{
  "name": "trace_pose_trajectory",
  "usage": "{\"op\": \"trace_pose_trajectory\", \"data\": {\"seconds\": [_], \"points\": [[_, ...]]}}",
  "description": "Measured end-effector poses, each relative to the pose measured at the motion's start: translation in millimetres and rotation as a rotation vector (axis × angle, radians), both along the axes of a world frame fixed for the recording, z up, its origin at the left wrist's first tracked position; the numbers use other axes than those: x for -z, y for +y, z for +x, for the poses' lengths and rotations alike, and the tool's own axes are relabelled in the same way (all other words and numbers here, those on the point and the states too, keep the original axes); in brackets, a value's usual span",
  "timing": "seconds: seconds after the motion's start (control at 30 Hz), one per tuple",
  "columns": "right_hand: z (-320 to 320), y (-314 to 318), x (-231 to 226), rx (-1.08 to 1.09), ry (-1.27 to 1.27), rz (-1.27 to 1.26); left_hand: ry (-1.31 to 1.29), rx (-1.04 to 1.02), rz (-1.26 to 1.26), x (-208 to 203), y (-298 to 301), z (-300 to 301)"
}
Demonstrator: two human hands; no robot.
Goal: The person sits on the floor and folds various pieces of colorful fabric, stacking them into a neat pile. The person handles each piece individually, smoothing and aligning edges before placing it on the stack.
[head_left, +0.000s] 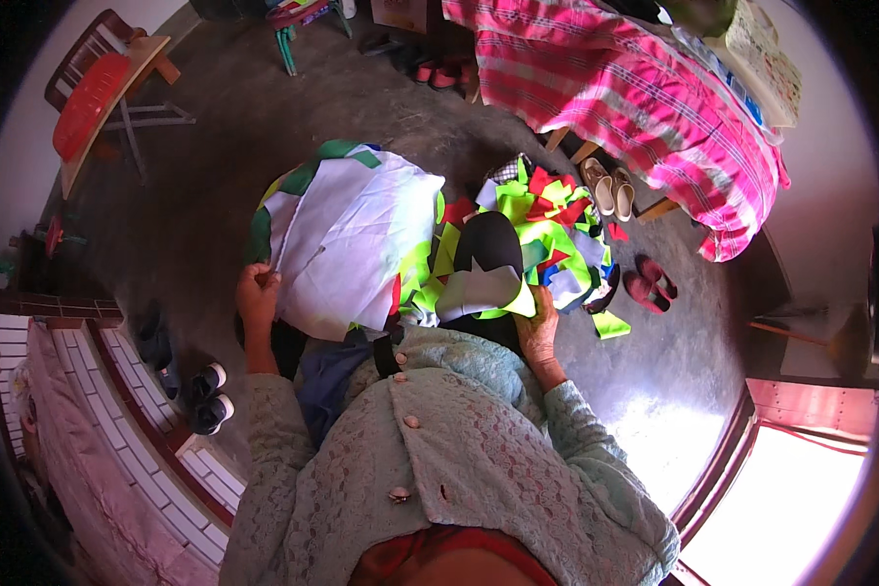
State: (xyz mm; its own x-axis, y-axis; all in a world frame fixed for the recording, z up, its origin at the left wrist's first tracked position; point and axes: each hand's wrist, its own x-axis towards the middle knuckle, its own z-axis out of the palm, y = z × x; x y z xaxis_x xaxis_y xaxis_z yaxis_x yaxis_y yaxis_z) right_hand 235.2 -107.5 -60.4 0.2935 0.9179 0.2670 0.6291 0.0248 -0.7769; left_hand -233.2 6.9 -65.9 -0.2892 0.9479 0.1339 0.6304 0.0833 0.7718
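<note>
"While the left hand is pinching the white cloth by its left edge, what is the right hand doing?"

"It's touching a lime scrap; I can't tell whether it's gripping."

"Which step are we seeing?"

"Handling loose cloth pieces, I'm judging. The next move is probably calling for a sure right-hand hold on that scrap, with the left steadying the cloth."

"And where is everything lying?"

"The cloth is spreading rightward and away from the left hand; the scrap pile is sitting just beyond the right, well in from the edges of the floor."
</note>
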Motion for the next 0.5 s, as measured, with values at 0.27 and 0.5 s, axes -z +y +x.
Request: {"op": "trace_pose_trajectory", "data": {"seconds": [0.27, 0.5], "points": [[4.6, -0.4, 8.9, 0.015, 0.091, -0.021, 0.261, -0.005, 0.088, -33.1, 0.1, 21.3], [2.8, -3.9, 14.1, -0.008, 0.329, -0.072, -0.08, 0.537, 0.392, -78.7, -6.6, 155.2]]}}
